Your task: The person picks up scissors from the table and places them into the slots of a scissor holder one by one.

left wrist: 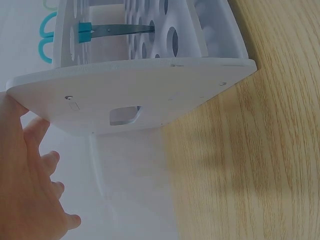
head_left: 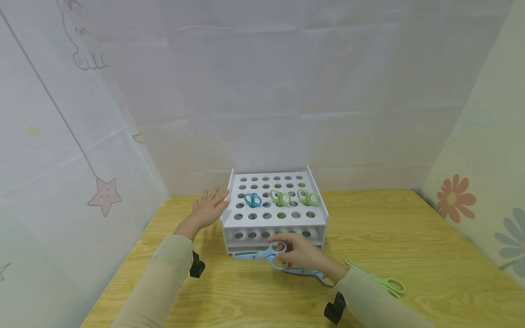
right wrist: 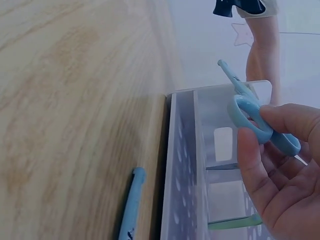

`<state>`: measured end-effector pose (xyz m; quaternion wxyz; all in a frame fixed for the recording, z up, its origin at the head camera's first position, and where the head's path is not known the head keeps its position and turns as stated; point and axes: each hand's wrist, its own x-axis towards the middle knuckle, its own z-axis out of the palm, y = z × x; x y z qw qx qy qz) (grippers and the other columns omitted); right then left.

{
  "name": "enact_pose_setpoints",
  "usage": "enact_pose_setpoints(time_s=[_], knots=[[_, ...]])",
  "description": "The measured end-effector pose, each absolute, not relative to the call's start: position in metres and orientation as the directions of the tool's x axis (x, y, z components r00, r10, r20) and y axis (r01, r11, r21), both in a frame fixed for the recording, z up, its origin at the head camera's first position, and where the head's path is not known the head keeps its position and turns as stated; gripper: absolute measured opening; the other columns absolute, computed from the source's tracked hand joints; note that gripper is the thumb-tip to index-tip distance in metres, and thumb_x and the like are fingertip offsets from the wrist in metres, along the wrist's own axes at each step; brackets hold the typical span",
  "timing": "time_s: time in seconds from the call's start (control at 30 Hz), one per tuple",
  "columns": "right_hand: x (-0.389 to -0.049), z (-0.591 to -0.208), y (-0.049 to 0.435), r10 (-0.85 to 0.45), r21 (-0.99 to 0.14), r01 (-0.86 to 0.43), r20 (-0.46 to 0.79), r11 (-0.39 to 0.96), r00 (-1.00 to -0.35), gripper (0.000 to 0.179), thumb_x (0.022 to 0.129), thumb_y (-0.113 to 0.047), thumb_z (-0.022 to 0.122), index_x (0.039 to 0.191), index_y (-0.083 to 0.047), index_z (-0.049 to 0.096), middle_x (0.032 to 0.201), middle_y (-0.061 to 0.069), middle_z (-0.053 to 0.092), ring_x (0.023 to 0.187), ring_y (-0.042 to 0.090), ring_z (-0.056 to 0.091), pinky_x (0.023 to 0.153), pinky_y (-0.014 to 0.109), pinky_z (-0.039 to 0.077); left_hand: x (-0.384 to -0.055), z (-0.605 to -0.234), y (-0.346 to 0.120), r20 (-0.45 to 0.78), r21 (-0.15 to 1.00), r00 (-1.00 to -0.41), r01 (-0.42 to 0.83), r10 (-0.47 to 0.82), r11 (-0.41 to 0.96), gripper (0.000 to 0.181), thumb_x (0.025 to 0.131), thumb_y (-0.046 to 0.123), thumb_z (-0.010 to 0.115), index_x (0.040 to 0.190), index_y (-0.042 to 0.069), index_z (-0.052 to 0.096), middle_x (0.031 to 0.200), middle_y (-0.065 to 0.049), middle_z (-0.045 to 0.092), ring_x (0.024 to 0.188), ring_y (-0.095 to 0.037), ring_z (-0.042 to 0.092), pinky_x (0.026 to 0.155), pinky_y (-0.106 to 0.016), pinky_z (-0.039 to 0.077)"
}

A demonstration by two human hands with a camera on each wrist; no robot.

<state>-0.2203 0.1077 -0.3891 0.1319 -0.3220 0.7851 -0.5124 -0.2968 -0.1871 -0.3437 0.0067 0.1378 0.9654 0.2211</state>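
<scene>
My right hand (head_left: 301, 252) pinches a pair of light blue scissors (head_left: 262, 253) by the finger loops, in front of the white rack (head_left: 272, 223); the blades point left. In the right wrist view, thumb and fingers hold the loops of these blue scissors (right wrist: 245, 107). My left hand (head_left: 207, 209) lies at the rack's left edge, fingers spread; the left wrist view shows it touching the side panel's (left wrist: 125, 95) upper corner. Upright in the rack's holes stand teal scissors (head_left: 253, 200) and two green pairs, the middle one (head_left: 280, 198) and the right one (head_left: 307, 197).
A second light blue pair of scissors (head_left: 309, 272) lies on the wooden table (head_left: 369, 228), partly behind my right hand. Farther right rest green scissors (head_left: 381, 280). White printed sheets (head_left: 266, 91) hang behind and at both sides.
</scene>
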Motion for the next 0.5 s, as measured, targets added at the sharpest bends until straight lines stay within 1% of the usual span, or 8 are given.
enact_pose_setpoints(time_s=[0.17,0.27,0.37,0.43,0.5], knots=[[-0.223,-0.383,0.109,-0.629,-0.886,-0.387,0.153,0.254,-0.762,0.043,0.084,0.000,0.064,0.126,0.000,0.053,0.085,0.011,0.060,0.063,0.022,0.058,0.050,0.037,0.053,-0.297,-0.343,-0.187,0.048,0.427,-0.963,0.260,0.265,0.866,0.055,0.099,0.047,0.025,0.148,0.022,0.023,0.153,-0.011,0.003,0.135,-0.036,-0.012,0.098,-0.065,-0.006],[-0.224,-0.378,0.110,-0.616,-0.885,-0.390,0.162,0.255,-0.771,0.043,0.084,-0.002,0.065,0.126,-0.004,0.054,0.084,0.010,0.059,0.062,0.021,0.058,0.051,0.042,0.052,-0.297,-0.343,-0.186,0.048,0.426,-0.963,0.260,0.265,0.867,0.055,0.099,0.046,0.025,0.148,0.022,0.023,0.153,-0.011,0.003,0.135,-0.037,-0.011,0.098,-0.065,-0.006],[-0.226,-0.376,0.111,-0.604,-0.880,-0.394,0.167,0.264,-0.779,0.044,0.084,-0.005,0.066,0.127,-0.003,0.053,0.082,0.007,0.058,0.062,0.023,0.060,0.052,0.046,0.052,-0.297,-0.343,-0.186,0.049,0.426,-0.962,0.262,0.267,0.866,0.054,0.099,0.046,0.025,0.147,0.021,0.024,0.153,-0.011,0.003,0.135,-0.037,-0.011,0.098,-0.066,-0.006],[-0.227,-0.373,0.112,-0.596,-0.875,-0.402,0.177,0.270,-0.784,0.045,0.084,-0.006,0.067,0.126,-0.002,0.053,0.081,0.006,0.057,0.061,0.024,0.059,0.051,0.044,0.052,-0.297,-0.343,-0.186,0.049,0.424,-0.961,0.266,0.271,0.866,0.054,0.099,0.046,0.025,0.148,0.021,0.024,0.153,-0.011,0.003,0.135,-0.037,-0.011,0.098,-0.066,-0.006],[-0.228,-0.370,0.112,-0.584,-0.870,-0.407,0.182,0.280,-0.791,0.045,0.084,-0.007,0.067,0.126,0.000,0.052,0.081,0.006,0.057,0.060,0.023,0.058,0.050,0.040,0.052,-0.297,-0.343,-0.187,0.051,0.424,-0.961,0.269,0.273,0.865,0.054,0.099,0.046,0.025,0.147,0.021,0.024,0.153,-0.011,0.003,0.135,-0.037,-0.011,0.098,-0.066,-0.005]])
